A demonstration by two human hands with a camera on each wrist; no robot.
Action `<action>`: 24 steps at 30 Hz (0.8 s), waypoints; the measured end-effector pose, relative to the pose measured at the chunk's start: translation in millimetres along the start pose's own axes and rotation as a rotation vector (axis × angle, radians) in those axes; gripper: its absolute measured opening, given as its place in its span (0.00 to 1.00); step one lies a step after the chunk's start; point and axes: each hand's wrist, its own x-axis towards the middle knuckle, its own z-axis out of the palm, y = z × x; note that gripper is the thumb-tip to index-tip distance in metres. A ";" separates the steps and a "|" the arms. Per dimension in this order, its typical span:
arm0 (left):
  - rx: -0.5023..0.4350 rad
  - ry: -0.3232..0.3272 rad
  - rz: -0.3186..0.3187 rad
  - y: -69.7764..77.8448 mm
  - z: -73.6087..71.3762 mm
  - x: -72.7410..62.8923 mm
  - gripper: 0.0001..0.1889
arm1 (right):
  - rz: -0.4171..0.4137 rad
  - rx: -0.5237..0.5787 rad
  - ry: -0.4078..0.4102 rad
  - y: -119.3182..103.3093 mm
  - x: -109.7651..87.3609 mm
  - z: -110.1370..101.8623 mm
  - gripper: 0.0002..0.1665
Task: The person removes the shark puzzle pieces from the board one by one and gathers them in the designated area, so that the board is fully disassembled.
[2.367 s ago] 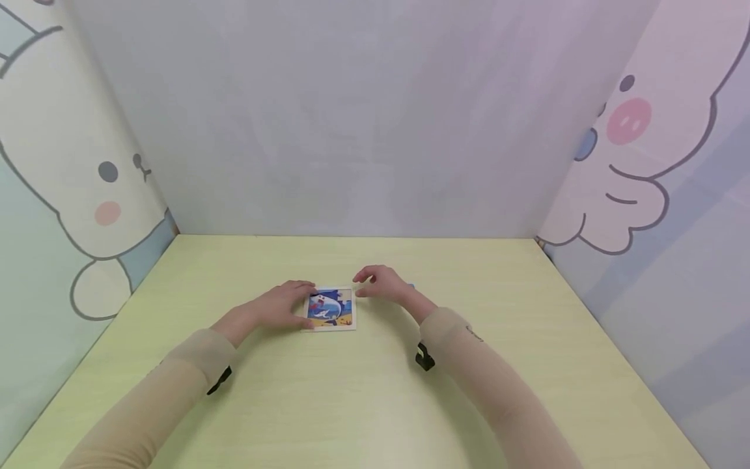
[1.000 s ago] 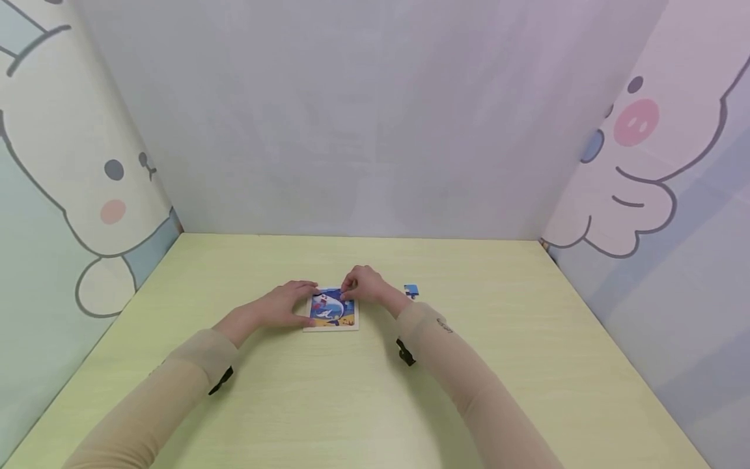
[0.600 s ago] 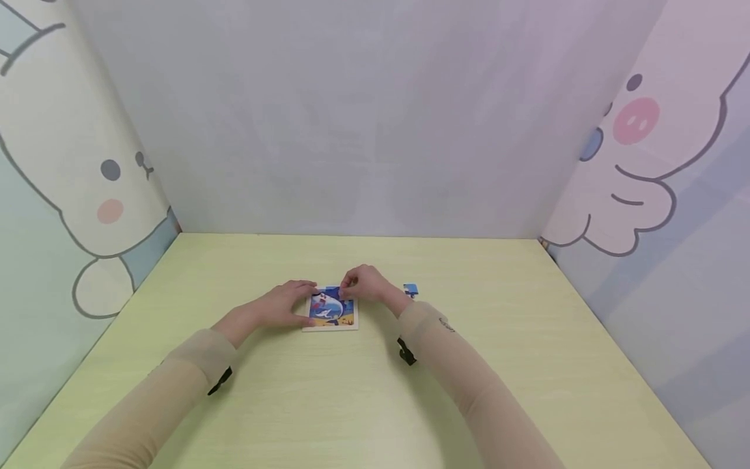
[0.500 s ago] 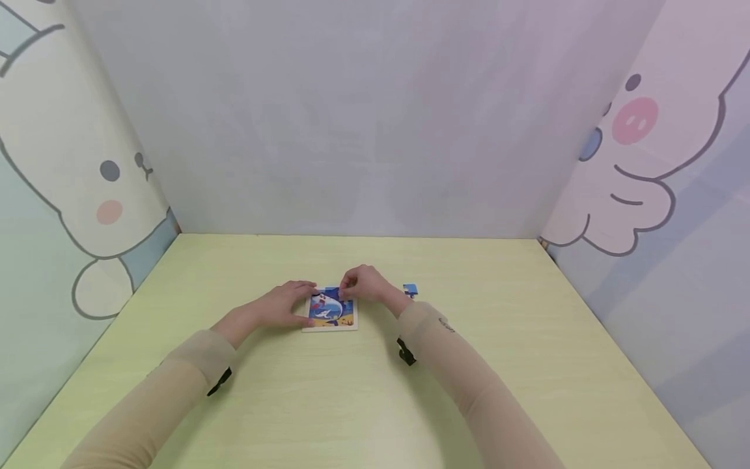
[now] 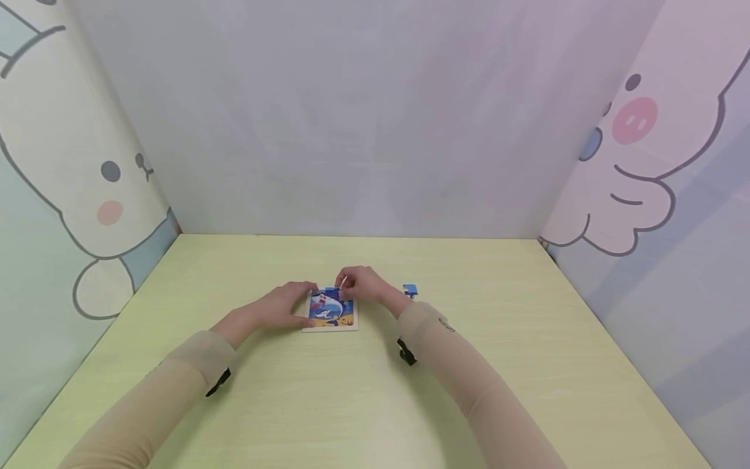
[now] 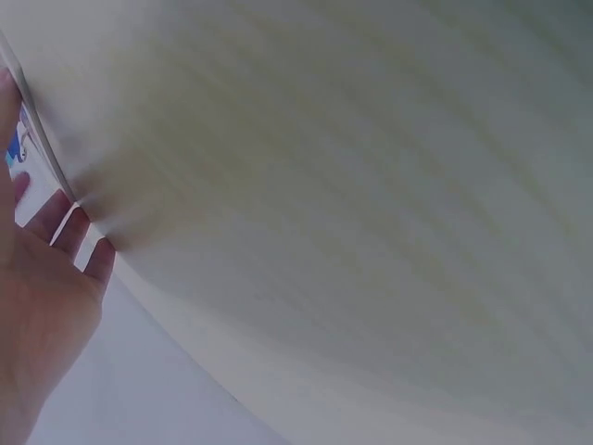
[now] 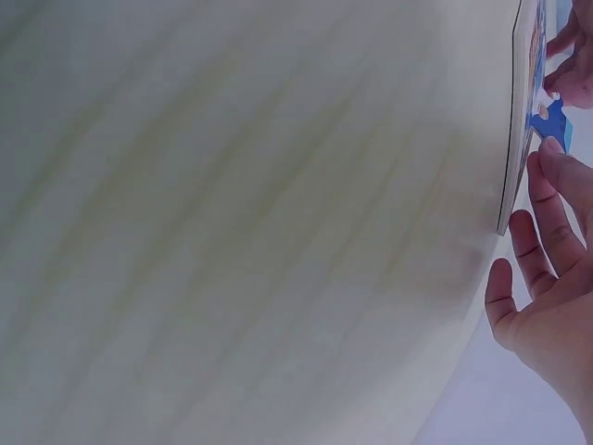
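A small square jigsaw puzzle (image 5: 330, 312) with a pale frame and a whale picture lies flat on the table. My left hand (image 5: 281, 306) spans its left side, holding the frame with the thumb near the front corner and the fingers at the back edge. Over the back right part, my right hand (image 5: 363, 284) pinches a blue puzzle piece (image 7: 553, 124), which tilts up from the puzzle in the right wrist view. The fingers cover some of the picture's upper right in the head view.
Another blue puzzle piece (image 5: 411, 289) lies on the table, right of the puzzle beyond the right wrist. The pale yellow table (image 5: 375, 391) meets a grey back wall (image 5: 363, 130). Cartoon-printed side panels (image 5: 638, 130) stand at both sides.
The right hand has come in leftward from beside the puzzle to over its back right part. Lately only its fingers have shifted slightly. The left hand has stayed at the frame.
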 end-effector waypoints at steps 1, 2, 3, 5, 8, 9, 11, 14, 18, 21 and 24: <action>-0.001 -0.004 0.002 0.4 -0.4 -0.5 0.41 | 0.002 -0.003 0.000 -0.9 -0.4 -0.1 0.07; 0.004 -0.009 0.008 0.4 -0.4 -0.7 0.39 | 0.003 -0.007 0.000 -1.6 -0.8 -0.2 0.07; 0.013 -0.014 0.020 0.3 -0.4 -0.9 0.36 | 0.004 -0.010 -0.001 -2.1 -1.0 -0.3 0.07; 0.033 -0.030 0.036 0.2 -0.6 -1.2 0.33 | 0.003 -0.016 -0.003 -2.0 -0.7 -0.6 0.07; 0.070 -0.047 0.072 -0.7 -0.5 -1.2 0.30 | -0.003 -0.020 -0.012 -0.6 0.3 -1.0 0.07; 0.082 -0.050 0.087 -0.6 -0.6 -1.5 0.29 | -0.006 -0.021 -0.012 0.0 0.6 -1.0 0.07; 0.098 -0.056 0.109 0.1 -1.5 -2.2 0.29 | -0.015 -0.022 -0.013 0.3 0.8 -1.4 0.07; 0.106 -0.065 0.119 1.9 -2.9 -2.8 0.28 | -0.015 -0.021 -0.010 -1.0 -0.3 -2.0 0.06; 0.100 -0.072 0.109 3.3 -3.7 -3.0 0.27 | 0.017 -0.022 0.003 0.4 -0.7 -3.2 0.07; 0.101 -0.075 0.107 3.3 -3.5 -2.8 0.27 | 0.029 -0.026 0.027 2.4 -2.0 -6.4 0.07; 0.108 -0.072 0.111 2.2 -2.7 -2.3 0.26 | 0.006 -0.025 0.046 3.9 -4.8 -12.6 0.07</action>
